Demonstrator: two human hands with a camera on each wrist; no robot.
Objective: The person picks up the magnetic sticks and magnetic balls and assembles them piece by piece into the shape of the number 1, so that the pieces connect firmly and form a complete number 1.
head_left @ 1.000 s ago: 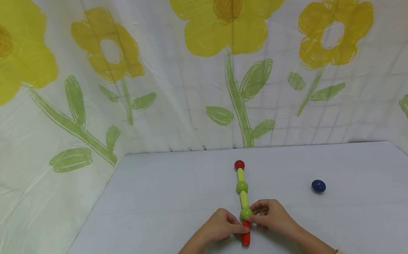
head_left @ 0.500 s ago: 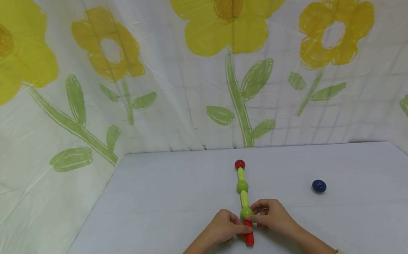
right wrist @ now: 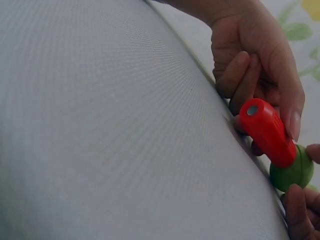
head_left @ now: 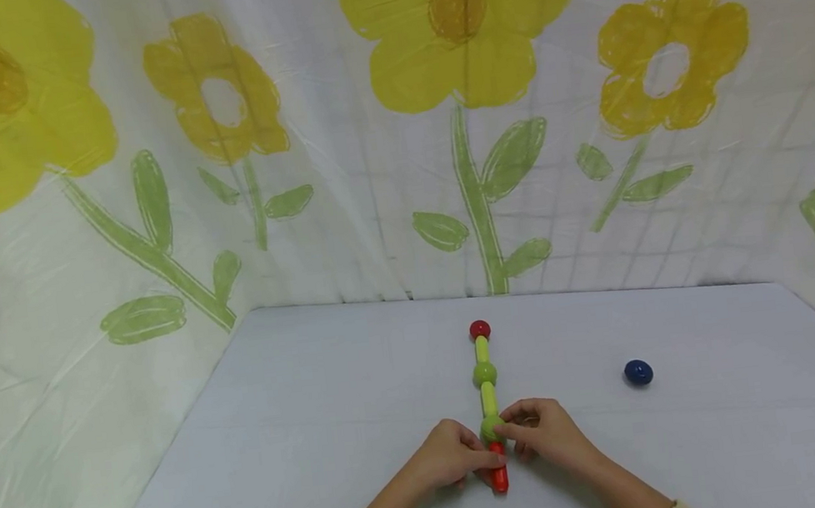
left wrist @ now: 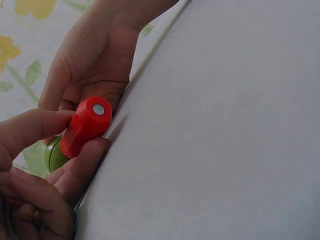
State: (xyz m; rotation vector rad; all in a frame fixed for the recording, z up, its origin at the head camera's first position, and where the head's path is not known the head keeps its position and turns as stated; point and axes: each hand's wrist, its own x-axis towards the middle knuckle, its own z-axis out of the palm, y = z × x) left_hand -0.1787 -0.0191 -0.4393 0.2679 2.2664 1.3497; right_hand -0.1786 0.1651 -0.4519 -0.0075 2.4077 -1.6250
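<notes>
A straight chain lies on the white table, alternating balls and magnetic rods. From its far end run a red ball (head_left: 480,329), a yellow-green rod (head_left: 482,349), a green ball (head_left: 485,373), a second yellow-green rod (head_left: 488,398) and another green ball (head_left: 489,427). At the near end a red magnetic rod (head_left: 500,480) meets that last ball. My left hand (head_left: 447,456) pinches the red rod between thumb and fingers. My right hand (head_left: 552,436) pinches the nearest green ball from the right. In the left wrist view the rod's free end shows a round silver magnet (left wrist: 98,109).
A dark blue ball (head_left: 638,373) sits apart on the table (head_left: 285,435), to the right of the chain. Behind the table hangs a white curtain (head_left: 327,213) printed with large yellow flowers.
The red rod's near end has swung slightly right, into line with the chain, and my left hand moved a little right with it. My right hand has stayed at the green ball.
</notes>
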